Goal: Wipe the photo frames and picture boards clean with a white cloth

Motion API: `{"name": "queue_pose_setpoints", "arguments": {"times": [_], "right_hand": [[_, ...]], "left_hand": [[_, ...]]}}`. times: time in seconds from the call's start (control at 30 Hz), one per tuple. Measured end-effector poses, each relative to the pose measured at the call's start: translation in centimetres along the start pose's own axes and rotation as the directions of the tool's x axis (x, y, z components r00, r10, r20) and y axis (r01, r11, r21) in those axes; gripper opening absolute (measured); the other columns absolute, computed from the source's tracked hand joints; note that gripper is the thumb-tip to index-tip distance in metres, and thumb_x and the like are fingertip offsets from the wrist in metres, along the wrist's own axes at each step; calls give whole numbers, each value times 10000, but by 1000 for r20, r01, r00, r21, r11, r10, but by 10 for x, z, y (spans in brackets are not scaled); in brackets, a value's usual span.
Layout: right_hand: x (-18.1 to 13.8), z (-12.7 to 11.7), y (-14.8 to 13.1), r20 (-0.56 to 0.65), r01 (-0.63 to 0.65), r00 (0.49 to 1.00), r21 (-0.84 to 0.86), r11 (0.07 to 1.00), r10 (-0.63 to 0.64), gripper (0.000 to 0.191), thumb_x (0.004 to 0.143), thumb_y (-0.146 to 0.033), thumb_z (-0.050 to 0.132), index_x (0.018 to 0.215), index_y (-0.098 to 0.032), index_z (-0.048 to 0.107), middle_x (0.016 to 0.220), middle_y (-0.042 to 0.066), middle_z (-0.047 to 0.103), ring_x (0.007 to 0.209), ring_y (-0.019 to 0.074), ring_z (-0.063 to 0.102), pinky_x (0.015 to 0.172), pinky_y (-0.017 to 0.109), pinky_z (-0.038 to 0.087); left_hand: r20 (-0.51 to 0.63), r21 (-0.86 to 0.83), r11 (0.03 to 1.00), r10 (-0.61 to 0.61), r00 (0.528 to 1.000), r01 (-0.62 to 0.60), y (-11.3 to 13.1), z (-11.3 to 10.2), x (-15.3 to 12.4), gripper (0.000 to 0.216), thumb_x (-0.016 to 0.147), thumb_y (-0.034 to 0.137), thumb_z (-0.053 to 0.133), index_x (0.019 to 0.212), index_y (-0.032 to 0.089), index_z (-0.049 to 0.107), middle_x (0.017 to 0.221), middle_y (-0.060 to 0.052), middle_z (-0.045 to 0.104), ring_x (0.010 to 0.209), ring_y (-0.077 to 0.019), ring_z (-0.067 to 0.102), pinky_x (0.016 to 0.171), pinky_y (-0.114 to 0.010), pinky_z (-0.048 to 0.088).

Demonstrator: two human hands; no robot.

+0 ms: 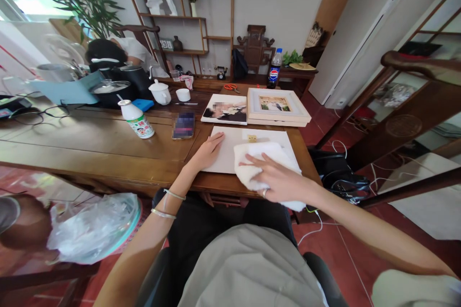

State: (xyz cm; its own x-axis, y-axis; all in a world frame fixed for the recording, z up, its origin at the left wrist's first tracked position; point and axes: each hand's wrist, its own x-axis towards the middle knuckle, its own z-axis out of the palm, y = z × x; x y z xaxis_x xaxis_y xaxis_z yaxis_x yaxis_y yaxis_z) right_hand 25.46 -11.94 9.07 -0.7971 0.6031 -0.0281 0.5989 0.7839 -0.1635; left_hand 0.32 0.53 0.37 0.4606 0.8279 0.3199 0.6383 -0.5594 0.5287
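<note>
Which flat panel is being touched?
The blank white board nearest the person: the left hand lies on it, the right hand presses a white cloth on it. The photo and frame lie beyond.

White cloth (252, 153) under right hand (279, 180) hides the near-right corner of white board (226, 153); palm covers the cloth's middle. Phone (183, 125) blurred out, same for upper part of photo print (226, 114). Small tan piece (252, 138) on board: too small to identify. Person (108, 53) at far end mostly behind pots (118, 87). Right sleeve (414, 290) cut by frame corner.
</note>
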Motion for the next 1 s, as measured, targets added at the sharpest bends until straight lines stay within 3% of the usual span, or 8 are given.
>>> {"name": "queue_pose_setpoints", "arguments": {"times": [0.2,0.43,0.57,0.7,0.83,0.9,1.0], "right_hand": [[45,-13,67,-45,-174,983,78,982,177,410,814,-171,505,1205,-159,627,1353,118,572,1273,304,489,1025,423,406],[75,-18,115,-116,-319,936,116,941,332,514,874,-258,462,1363,-105,513,1397,160,523,1264,325,497,1024,416,405],[70,-9,95,-86,-286,953,65,956,291,490,880,-214,436,1356,-131,521,1402,171,514,1328,325,422,1046,482,376],[54,5,35,-31,-136,991,-120,984,133,448,793,-143,503,1221,-176,632,1471,172,428,1430,369,197,1040,692,237],[39,15,-15,26,3,1000,-143,990,1,381,753,-196,594,1122,-187,690,1527,184,329,1421,437,153,1018,738,190],[39,16,-18,20,32,999,-123,992,-29,365,763,-202,588,1115,-185,687,1526,182,333,1422,428,163,1026,724,199],[53,13,3,-21,-17,1000,-70,997,16,365,812,-198,521,1152,-168,650,1450,192,444,1412,370,244,1041,675,245]], "left_hand": [[-3,-3,1000,-7,1000,7,-4,3,1,492,949,301,280,1366,152,495,1479,-106,448,1402,-219,363,1185,-443,213],[6,-12,1000,-14,1000,14,-4,3,2,489,951,301,284,1362,150,500,1485,-110,438,1406,-224,357,1187,-445,211],[10,-14,1000,-14,1000,14,-2,3,2,497,952,301,282,1363,123,498,1484,-126,436,1408,-223,353,1189,-438,205],[0,-17,1000,-9,1000,9,-2,4,2,495,951,297,287,1363,121,496,1482,-131,437,1405,-230,359,1188,-450,207],[-13,-2,1000,10,1000,-10,-3,4,2,487,933,250,294,1355,130,504,1480,-120,444,1401,-224,367,1188,-434,218],[-15,2,1000,19,1000,-19,-4,4,3,486,925,228,293,1347,125,513,1475,-122,450,1396,-226,375,1185,-437,229],[-12,-8,1000,20,1000,-20,-5,5,3,482,939,257,293,1339,111,518,1469,-137,454,1390,-240,384,1176,-454,244]]}}
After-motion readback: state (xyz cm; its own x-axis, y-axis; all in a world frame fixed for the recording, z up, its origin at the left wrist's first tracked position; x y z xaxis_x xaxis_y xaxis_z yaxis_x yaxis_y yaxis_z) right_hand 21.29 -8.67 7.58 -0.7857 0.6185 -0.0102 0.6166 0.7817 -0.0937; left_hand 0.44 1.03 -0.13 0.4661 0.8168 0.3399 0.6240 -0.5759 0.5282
